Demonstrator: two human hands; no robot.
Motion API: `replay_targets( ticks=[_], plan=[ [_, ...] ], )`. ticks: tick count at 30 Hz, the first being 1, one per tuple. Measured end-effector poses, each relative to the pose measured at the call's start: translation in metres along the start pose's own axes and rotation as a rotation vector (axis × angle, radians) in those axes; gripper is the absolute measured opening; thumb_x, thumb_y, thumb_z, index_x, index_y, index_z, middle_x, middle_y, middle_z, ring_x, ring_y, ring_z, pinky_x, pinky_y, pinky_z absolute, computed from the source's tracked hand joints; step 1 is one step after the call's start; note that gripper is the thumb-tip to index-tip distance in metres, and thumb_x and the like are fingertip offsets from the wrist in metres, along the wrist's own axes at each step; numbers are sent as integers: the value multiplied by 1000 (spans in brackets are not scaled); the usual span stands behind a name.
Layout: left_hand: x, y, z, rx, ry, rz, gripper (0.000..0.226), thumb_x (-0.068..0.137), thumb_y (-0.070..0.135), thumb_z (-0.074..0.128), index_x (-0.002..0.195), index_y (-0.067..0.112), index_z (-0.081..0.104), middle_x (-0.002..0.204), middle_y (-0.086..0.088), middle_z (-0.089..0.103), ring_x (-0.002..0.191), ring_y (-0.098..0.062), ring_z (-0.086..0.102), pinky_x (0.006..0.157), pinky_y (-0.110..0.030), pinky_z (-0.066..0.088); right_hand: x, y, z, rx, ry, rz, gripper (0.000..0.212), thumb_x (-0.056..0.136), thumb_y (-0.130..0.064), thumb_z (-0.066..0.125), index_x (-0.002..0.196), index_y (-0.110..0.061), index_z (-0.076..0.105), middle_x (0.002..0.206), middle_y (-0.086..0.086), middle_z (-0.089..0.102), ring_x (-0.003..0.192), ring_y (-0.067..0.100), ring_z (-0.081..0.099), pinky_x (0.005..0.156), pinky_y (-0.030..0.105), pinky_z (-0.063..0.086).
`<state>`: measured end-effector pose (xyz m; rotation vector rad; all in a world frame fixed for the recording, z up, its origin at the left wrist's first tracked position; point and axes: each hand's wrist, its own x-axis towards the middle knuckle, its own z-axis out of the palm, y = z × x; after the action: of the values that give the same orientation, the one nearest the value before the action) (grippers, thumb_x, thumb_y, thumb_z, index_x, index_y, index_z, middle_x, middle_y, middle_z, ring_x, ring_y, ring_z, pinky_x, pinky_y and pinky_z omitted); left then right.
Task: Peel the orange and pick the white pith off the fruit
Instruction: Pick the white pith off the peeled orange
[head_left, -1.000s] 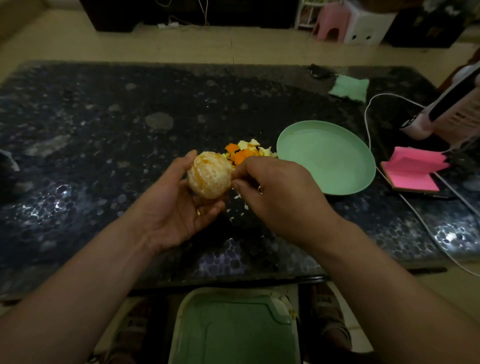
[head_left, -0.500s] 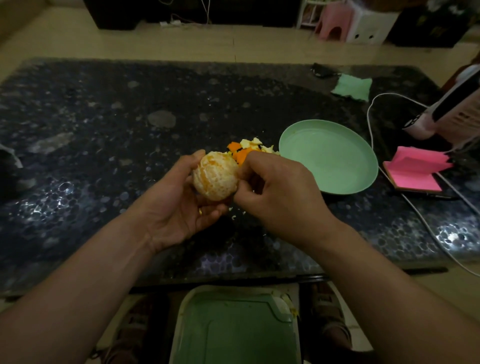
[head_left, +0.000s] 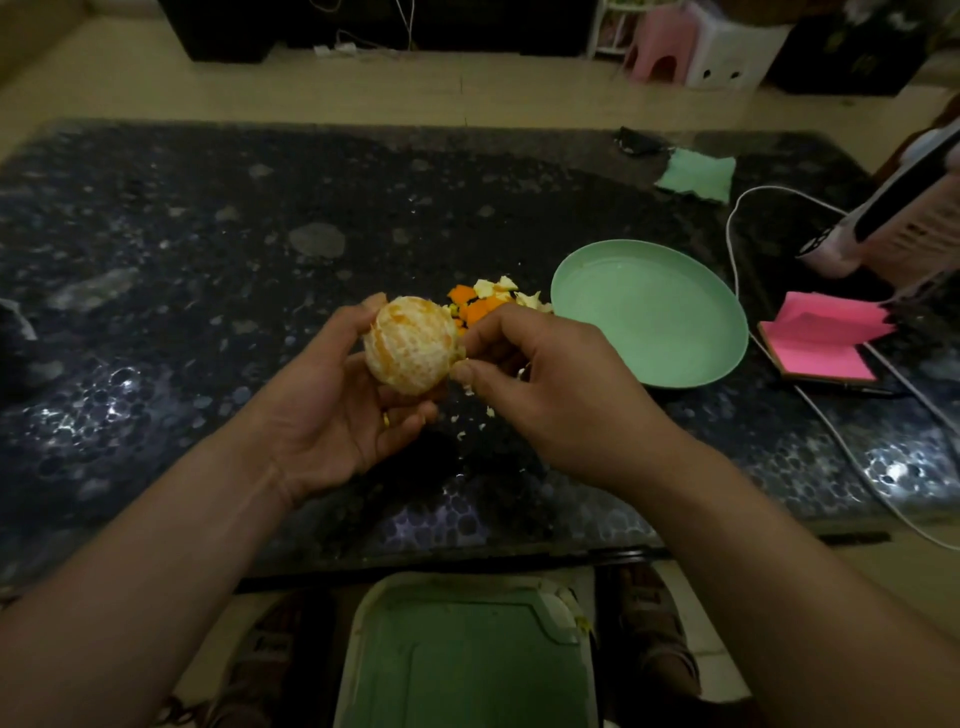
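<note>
Just left of the green plate (head_left: 727, 332), above the dark bench (head_left: 208, 260), the orange (head_left: 410, 344) sits in the left hand (head_left: 337, 410). That grip is clamped round the fruit, thumb on its far side and fingers cupped beneath. The skin is fully off, and pale pith (head_left: 397, 366) covers much of the flesh in patches. The right hand (head_left: 545, 384) meets the orange on the side facing the plate, its grip pinched together with thumb and forefinger closed on a shred of pith. Between orange and plate lies a heap of peel (head_left: 483, 304), and small white scraps (head_left: 475, 415) dot the bench nearer the person than the plate. Pink sticky notes (head_left: 821, 338) lie on the plate's other side.

The likeliest slip is a pinch that goes too deep, so a nail tears the thin membrane and juice runs. A hard squeeze from the left hand could split the segments apart. Thin pith may also snap short, and the dim light could hide patches left behind.
</note>
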<state>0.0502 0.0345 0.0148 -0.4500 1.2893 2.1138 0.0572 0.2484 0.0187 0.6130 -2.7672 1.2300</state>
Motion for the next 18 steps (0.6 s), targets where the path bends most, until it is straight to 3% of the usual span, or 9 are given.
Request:
replay_targets(
  ticks=[6,10,15,18],
  plan=[
    [1,-2,3,64,26,12,64,91,65,59,121,11,73,92,-18,74,62,-21,69,52,-25,61,0,0,2,-155,19,-72,7,100,-29,68,100,-23,69,88,-12,69,79,9,62,70,39,54],
    [3,-3,4,109,46,44,65,92,65,59,128,13,71,97,-16,73,66,-21,69,55,-26,61,-3,-1,4,-252,61,-98,7,98,-31,68,96,-25,68,84,-12,66,75,9,59,66,37,52],
    [3,-5,9,111,49,72,64,92,64,59,130,13,70,97,-15,73,65,-20,68,55,-26,61,-4,-3,10,-195,187,-45,9,91,-27,71,85,-26,64,75,-12,61,68,10,56,60,31,46],
    [2,-4,8,80,36,69,63,95,63,57,131,13,69,97,-15,73,63,-20,68,53,-25,60,-2,-1,9,-75,175,-24,10,90,-24,71,82,-25,64,74,-10,62,69,11,60,62,37,52]
  ],
)
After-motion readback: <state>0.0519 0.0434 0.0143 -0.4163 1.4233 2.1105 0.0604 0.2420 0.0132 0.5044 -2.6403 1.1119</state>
